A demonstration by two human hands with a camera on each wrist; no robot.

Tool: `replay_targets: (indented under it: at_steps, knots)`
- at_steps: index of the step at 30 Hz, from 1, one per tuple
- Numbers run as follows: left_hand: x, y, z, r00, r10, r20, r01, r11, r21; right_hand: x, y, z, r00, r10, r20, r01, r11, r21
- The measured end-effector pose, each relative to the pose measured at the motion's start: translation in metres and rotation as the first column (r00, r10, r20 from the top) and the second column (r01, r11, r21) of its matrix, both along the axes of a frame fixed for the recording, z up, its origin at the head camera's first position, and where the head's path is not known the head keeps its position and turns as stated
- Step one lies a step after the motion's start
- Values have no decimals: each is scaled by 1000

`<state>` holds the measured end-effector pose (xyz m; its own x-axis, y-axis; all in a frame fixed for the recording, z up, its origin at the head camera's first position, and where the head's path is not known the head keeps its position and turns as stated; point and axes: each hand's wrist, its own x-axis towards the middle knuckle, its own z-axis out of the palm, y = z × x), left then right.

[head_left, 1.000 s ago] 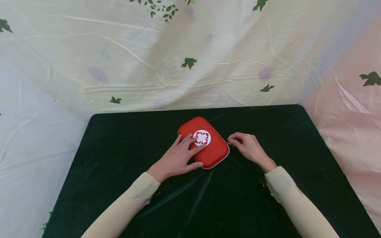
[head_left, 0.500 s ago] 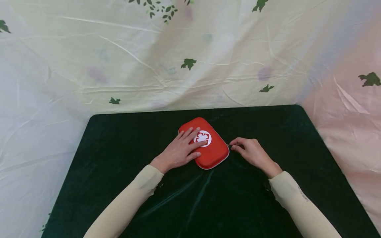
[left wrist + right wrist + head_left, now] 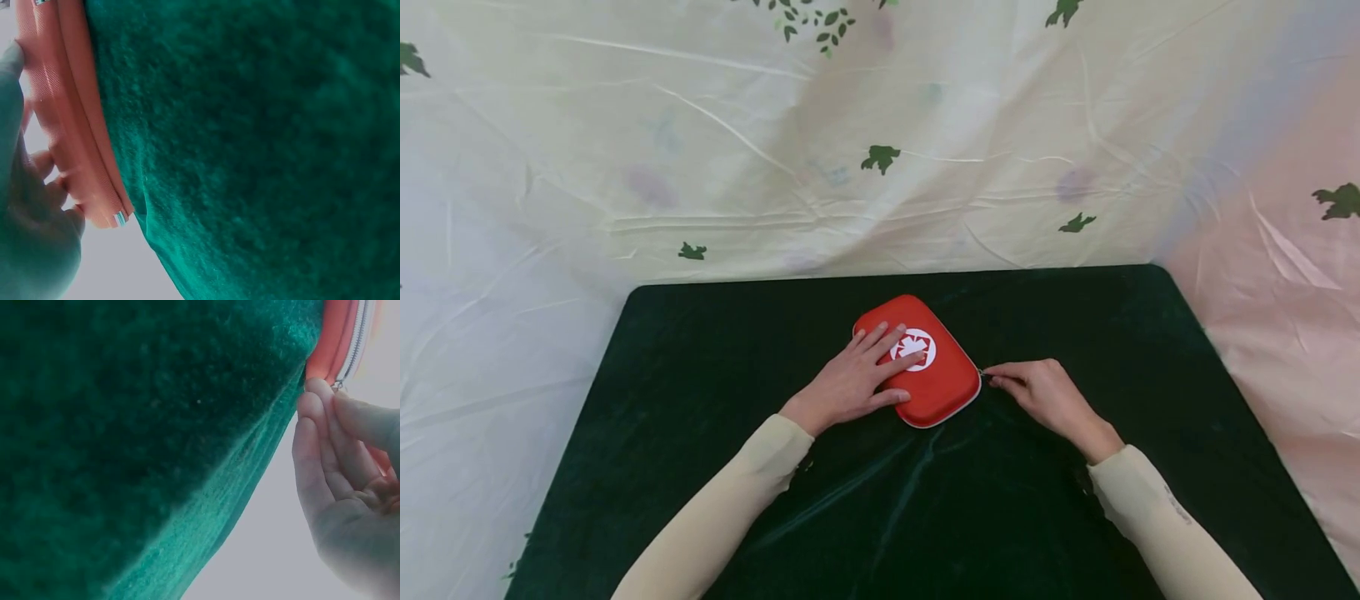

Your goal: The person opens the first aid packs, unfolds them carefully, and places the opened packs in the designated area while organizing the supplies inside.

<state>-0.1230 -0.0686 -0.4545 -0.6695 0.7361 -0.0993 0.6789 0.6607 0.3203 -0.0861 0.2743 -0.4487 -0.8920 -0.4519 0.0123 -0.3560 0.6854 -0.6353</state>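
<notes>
A red zippered case (image 3: 936, 387) with a white round emblem lies flat on the dark green cloth, turned at an angle. My left hand (image 3: 853, 379) rests on its left part with the fingers spread over the lid and partly over the emblem. At the case's right edge, my right hand (image 3: 1045, 396) pinches the zipper pull (image 3: 338, 385) between thumb and forefinger. The right wrist view shows silvery zipper teeth (image 3: 359, 337) running up the side from the pull. In the left wrist view the case's side (image 3: 75, 119) shows its seam, with the left fingers along the top.
The green velvet tablecloth (image 3: 737, 333) covers the table and has a few creases in front of the case. Pale fabric curtains (image 3: 970, 108) with green leaf prints hang behind and at both sides.
My right hand has moved a little toward me and to the right, with the zipper pull following along the case's edge. The left hand shifted slightly on the lid and stays there.
</notes>
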Motion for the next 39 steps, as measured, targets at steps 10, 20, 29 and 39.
replay_targets:
  at_steps: [10, 20, 29, 39]
  knots:
    - [1, -1, 3, 1000, 6, 4, -6, 1000, 0, 11, 1, 2, 999, 15, 28, -15, 1000, -5]
    - [2, 0, 3, 1000, -3, 15, 3, 1000, -6, 18, 1, 2, 999, 33, 41, -32, 999, -28]
    - [2, 0, 4, 1000, 3, 24, -3, 1000, -18, 22, 2, 2, 996, 63, 66, -59, 997, -55]
    - [3, 1, 4, 1000, -5, 14, 5, 1000, -21, 31, -2, 1, 989, 110, 98, -103, 992, -72]
